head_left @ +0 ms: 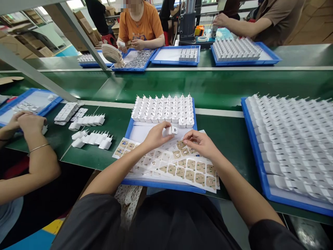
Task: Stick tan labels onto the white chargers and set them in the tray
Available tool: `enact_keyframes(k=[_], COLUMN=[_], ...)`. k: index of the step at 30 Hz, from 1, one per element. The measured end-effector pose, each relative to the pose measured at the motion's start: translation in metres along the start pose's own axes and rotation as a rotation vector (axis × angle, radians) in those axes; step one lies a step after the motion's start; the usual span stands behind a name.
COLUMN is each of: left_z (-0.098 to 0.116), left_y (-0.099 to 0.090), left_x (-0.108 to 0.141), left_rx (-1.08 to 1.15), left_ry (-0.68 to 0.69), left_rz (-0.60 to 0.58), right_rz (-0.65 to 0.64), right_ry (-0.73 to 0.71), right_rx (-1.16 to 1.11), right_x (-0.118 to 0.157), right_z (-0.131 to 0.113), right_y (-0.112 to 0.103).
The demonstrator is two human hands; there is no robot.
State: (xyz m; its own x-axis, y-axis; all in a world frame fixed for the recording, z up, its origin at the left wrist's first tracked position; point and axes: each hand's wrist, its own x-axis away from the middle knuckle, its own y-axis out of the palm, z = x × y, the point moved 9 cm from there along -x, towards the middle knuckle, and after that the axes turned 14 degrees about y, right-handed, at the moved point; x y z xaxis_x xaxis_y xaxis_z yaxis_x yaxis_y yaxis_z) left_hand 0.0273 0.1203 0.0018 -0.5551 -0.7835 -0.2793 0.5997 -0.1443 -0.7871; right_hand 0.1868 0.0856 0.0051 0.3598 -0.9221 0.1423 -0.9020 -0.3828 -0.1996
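Observation:
A white plug charger (173,130) is in my left hand (156,136), gripped between thumb and fingers, with its dark port slot facing right. Just right of it, my right hand (204,144) is pinched closed above sheets of tan stickers (191,170); whatever lies between its fingertips is too small to make out. The overlapping sheets cover the near part of a blue tray (163,185) with a white lining. At that tray's far end, white chargers (161,110) stand in rows, prongs up.
A large blue tray (256,163) full of white chargers stands at right. Loose chargers (95,138) lie on the green table to the left, near a co-worker's hands (32,123). Across the green conveyor (166,83) are more trays (175,62) and people.

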Motion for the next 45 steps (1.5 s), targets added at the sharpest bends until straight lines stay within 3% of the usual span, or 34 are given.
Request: enact_keyframes(k=[2,6,10,13,19,26,32,39,45], left_z=[0.018,0.046,0.049,0.044,0.048,0.056,0.058,0.062,0.064], left_y=[-0.009,-0.016,0.001,0.009,0.002,-0.012,-0.004,-0.014,-0.012], left_x=[0.010,0.022,0.027,0.030,0.032,0.035,0.037,0.039,0.040], left_rx=[0.175,0.321,0.590,0.769,0.563,0.216,0.335,0.213,0.191], left_ry=[0.030,0.074,0.105,0.143,0.240,0.247,0.251,0.314,0.327], left_rz=[0.039,0.065,0.015,0.057,0.093,0.149,0.088,0.216,0.187], right_rz=[-0.048,-0.148,-0.236,-0.260,-0.366,-0.223,-0.072,0.167,0.201], right_ry=[-0.009,-0.020,-0.045,-0.051,-0.029,0.065,0.106,0.073,0.080], right_rx=[-0.064,-0.125,-0.218,-0.317,-0.419,-0.421,-0.471,-0.322,-0.293], right_x=[0.006,0.016,0.021,0.020,0.021,0.015,0.009,0.015,0.018], right_z=[-0.005,-0.012,-0.016,-0.015,-0.012,-0.002,0.009,0.003,-0.002], right_y=[0.004,0.016,0.026,0.029,0.043,0.039,0.024,0.005,0.005])
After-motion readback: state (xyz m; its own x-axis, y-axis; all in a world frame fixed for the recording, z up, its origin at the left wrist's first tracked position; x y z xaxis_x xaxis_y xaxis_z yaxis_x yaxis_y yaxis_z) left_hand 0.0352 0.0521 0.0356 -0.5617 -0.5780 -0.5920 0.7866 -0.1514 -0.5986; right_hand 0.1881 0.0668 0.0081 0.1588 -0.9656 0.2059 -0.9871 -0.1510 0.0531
